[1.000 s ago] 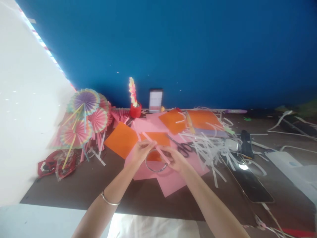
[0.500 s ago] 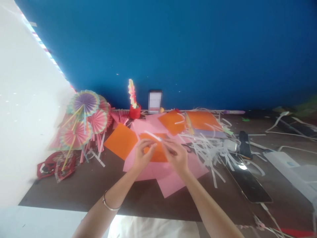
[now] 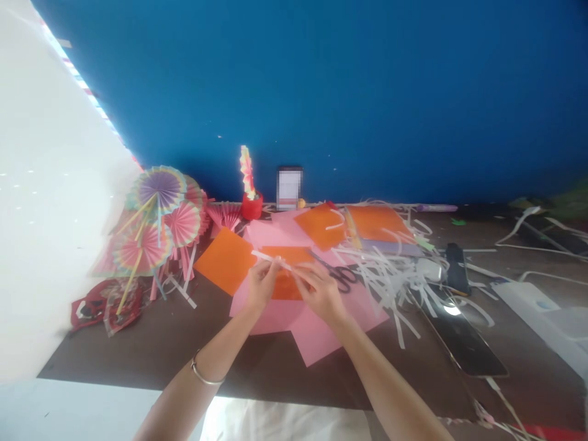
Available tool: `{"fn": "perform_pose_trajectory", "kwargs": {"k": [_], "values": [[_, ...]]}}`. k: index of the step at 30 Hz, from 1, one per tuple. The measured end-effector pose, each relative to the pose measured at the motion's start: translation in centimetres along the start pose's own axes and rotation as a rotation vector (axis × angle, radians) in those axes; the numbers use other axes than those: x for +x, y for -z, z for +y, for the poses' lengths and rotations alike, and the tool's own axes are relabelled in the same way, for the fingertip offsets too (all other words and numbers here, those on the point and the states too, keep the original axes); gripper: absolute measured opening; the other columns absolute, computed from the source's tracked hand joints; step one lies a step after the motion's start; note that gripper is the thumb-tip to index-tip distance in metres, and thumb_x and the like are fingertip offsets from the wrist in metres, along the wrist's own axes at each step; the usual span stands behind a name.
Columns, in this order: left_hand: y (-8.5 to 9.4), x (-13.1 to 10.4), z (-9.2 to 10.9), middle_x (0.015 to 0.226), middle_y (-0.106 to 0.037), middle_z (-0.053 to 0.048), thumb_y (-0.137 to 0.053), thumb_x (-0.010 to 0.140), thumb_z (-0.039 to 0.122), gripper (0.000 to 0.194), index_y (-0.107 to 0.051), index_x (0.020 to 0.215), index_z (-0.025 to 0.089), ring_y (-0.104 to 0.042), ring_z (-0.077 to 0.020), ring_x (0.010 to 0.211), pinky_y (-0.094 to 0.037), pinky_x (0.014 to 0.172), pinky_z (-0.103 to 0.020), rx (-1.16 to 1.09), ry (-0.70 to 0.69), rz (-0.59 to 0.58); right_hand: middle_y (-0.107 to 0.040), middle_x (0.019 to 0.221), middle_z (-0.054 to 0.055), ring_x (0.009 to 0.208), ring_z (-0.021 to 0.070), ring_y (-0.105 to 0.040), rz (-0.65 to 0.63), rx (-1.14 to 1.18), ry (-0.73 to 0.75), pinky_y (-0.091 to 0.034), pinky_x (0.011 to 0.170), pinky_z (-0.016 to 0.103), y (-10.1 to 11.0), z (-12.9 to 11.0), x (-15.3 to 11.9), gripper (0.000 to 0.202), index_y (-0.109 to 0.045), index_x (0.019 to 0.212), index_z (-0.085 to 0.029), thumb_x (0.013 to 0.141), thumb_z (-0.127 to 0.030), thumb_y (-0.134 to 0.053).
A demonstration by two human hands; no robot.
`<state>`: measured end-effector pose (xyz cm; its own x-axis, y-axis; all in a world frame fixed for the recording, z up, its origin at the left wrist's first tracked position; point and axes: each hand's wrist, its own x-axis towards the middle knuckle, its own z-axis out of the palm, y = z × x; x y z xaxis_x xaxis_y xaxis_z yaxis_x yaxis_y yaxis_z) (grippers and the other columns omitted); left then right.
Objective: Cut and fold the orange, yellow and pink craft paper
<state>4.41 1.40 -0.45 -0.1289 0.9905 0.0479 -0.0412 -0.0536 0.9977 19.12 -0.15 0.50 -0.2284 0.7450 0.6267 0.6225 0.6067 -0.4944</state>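
hands (image 3: 263, 283): 2 | held strip (image 3: 264, 255): 1 | orange sheets (image 3: 224, 260): 4 | scissors (image 3: 345, 280): 1 | red pot (image 3: 252, 207): 1 | bangle (image 3: 201, 377): 1

No readable text; phone screen (image 3: 289, 187) apparently blurred.

Back wall (image 3: 349, 98): deep blue, marked by a few small pale specks. Side wall (image 3: 46, 202): whitish, similarly specked, meeting the blue surface at the left. A bright strip (image 3: 87, 92) with coloured patches slants down along that join; a short pale piece sits beside its upper part. Desk (image 3: 184, 361): dark brown top, far edge at the blue wall. Pale surface (image 3: 96, 407) visible below the near left edge. Lighting: glare whitens the left side; right side dimmer.
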Motion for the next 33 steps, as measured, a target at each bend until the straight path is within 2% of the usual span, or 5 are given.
{"fn": "perform_pose_trajectory", "kwargs": {"k": [7, 14, 21, 26, 33], "values": [[0.2, 0.0, 0.0, 0.073, -0.068, -0.005, -0.057, 0.078, 0.047, 0.033, -0.072, 0.078, 0.018, -0.064, -0.0212, 0.077, -0.051, 0.079, -0.037, -0.027, -0.047, 0.005, -0.068, 0.093, 0.005, 0.083, 0.0151, -0.064, -0.041, -0.149, 0.019, -0.049, 0.066, 0.022, 0.4, 0.5, -0.2, 0.027, -0.066, 0.104, -0.028, 0.088, -0.02, -0.047], [0.2, -0.2, 0.8, 0.086, -0.068, -0.006, -0.059, 0.079, 0.043, 0.03, -0.071, 0.082, 0.016, -0.065, -0.0208, 0.086, -0.052, 0.086, -0.041, -0.2, -0.007, -0.016, -0.07, 0.088, 0.004, 0.078, 0.0148, -0.065, -0.043, -0.236, 0.04, -0.049, 0.065, 0.023, 0.5, 0.8, -0.1, 0.025, -0.068, 0.101, -0.026, 0.089, -0.021, -0.046], [0.0, -0.1, 0.7, 0.083, -0.069, -0.009, -0.061, 0.077, 0.044, 0.033, -0.068, 0.081, 0.012, -0.066, -0.0228, 0.087, -0.051, 0.088, -0.044, -0.294, 0.039, -0.025, -0.07, 0.098, 0.004, 0.087, 0.0171, -0.066, -0.046, -0.169, 0.022, -0.051, 0.075, 0.027, 0.4, 0.7, -0.1, 0.026, -0.067, 0.102, -0.026, 0.089, -0.019, -0.045], [0.1, 0.0, 0.7, 0.082, -0.069, -0.008, -0.062, 0.076, 0.043, 0.032, -0.068, 0.08, 0.012, -0.067, -0.0231, 0.086, -0.05, 0.089, -0.045, -0.292, 0.043, -0.008, -0.07, 0.099, 0.004, 0.089, 0.0176, -0.066, -0.056, -0.151, 0.033, -0.052, 0.073, 0.027, 0.3, 0.8, -0.1, 0.028, -0.066, 0.103, -0.026, 0.089, -0.018, -0.043], [0.1, 0.0, 0.1, 0.107, -0.065, -0.01, -0.058, 0.079, 0.042, 0.031, -0.068, 0.092, 0.016, -0.061, -0.0244, 0.104, -0.045, 0.097, -0.044, -0.361, 0.109, -0.134, -0.071, 0.092, 0.005, 0.084, 0.0178, -0.067, 0.006, -0.116, -0.01, -0.052, 0.07, 0.027, 0.0, 0.7, -0.1, 0.024, -0.067, 0.099, -0.023, 0.089, -0.021, -0.045]]}}
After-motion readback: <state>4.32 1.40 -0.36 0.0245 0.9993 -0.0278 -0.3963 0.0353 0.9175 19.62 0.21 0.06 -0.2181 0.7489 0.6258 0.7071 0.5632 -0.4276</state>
